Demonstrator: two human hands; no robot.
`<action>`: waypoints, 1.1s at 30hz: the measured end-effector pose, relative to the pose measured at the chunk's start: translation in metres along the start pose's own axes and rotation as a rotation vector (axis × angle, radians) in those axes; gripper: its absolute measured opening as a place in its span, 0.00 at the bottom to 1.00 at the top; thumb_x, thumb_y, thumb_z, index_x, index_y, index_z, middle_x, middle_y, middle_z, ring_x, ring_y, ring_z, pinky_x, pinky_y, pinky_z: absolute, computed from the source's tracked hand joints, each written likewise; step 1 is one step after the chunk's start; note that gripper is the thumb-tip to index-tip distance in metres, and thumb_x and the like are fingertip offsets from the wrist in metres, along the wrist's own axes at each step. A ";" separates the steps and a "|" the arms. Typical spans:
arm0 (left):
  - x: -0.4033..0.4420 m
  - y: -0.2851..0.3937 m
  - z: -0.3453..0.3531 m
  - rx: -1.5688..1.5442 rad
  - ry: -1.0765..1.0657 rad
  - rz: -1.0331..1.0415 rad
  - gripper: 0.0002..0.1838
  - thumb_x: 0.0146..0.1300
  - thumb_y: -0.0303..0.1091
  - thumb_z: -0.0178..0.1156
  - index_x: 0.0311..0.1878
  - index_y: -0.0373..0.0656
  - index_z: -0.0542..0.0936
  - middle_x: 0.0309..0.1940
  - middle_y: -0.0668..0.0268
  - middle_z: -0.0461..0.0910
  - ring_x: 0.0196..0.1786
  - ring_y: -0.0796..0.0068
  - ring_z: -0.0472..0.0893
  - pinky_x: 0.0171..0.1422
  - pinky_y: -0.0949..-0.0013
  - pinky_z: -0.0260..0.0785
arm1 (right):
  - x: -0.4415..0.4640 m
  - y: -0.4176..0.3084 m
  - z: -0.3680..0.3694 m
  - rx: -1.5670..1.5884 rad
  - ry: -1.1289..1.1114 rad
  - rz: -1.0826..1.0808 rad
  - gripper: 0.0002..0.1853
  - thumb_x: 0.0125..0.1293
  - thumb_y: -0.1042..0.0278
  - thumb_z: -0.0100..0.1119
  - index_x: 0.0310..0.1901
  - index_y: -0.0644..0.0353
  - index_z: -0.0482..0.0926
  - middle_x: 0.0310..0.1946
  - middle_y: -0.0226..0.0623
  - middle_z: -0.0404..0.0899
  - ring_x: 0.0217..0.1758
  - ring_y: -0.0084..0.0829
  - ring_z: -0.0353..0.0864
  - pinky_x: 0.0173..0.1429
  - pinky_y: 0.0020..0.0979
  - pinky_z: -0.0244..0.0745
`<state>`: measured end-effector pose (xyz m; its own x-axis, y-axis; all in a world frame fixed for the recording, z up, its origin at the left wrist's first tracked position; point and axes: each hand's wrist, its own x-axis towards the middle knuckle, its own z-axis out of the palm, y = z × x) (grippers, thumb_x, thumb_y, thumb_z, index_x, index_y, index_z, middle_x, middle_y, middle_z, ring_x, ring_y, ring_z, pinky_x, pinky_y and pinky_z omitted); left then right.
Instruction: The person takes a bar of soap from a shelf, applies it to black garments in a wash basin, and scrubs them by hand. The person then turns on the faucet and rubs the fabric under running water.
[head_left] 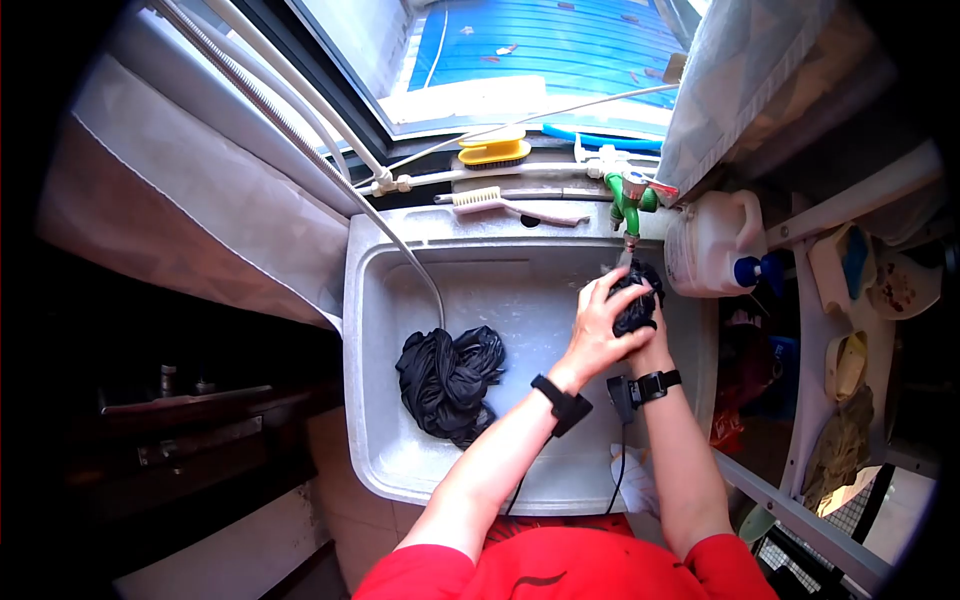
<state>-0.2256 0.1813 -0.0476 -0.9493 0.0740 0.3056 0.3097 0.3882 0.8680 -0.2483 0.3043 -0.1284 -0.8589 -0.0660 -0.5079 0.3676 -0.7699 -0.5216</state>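
Observation:
A bunched wet black cloth [637, 312] is held between my two hands under the green tap [627, 205], where water runs onto it. My left hand [602, 325] lies over the near left side of the bundle with its fingers curved across it. My right hand [652, 345] grips the bundle from below and the right; most of its fingers are hidden behind the cloth. A second heap of twisted black fabric [445, 380] lies in the left part of the grey sink [365, 400], apart from my hands.
A white brush [510, 205] rests on the sink's back ledge, with a yellow brush [493, 150] behind it. The flexible hose [405, 250] runs down into the basin. At the right stand a white plastic jug [705, 245] and a rack [800, 400] holding soap dishes.

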 end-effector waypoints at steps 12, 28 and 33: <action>0.020 -0.076 -0.022 -1.301 0.341 -0.635 0.10 0.65 0.35 0.59 0.46 0.41 0.76 0.38 0.67 0.80 0.39 0.72 0.80 0.48 0.71 0.74 | -0.019 -0.031 0.011 -0.015 -0.015 -0.047 0.20 0.59 0.63 0.61 0.53 0.57 0.75 0.49 0.35 0.79 0.52 0.35 0.78 0.60 0.39 0.73; -0.017 -0.073 -0.025 -1.228 -0.288 -1.111 0.53 0.48 0.80 0.47 0.70 0.50 0.61 0.70 0.58 0.59 0.71 0.47 0.57 0.61 0.22 0.49 | -0.025 -0.030 0.028 0.300 -0.132 -0.163 0.20 0.65 0.50 0.48 0.48 0.55 0.79 0.49 0.35 0.80 0.54 0.36 0.77 0.62 0.40 0.70; 0.009 -0.098 0.000 -1.477 0.148 -0.847 0.29 0.60 0.55 0.60 0.55 0.41 0.74 0.49 0.59 0.79 0.53 0.66 0.77 0.59 0.56 0.70 | -0.036 -0.028 0.034 0.289 -0.061 -0.081 0.21 0.65 0.50 0.52 0.54 0.53 0.76 0.54 0.35 0.77 0.57 0.38 0.75 0.66 0.42 0.66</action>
<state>-0.2645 0.1442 -0.1304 -0.8760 0.1983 -0.4396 -0.3763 -0.8512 0.3658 -0.2393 0.3067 -0.0725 -0.9041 -0.0284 -0.4264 0.1883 -0.9222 -0.3378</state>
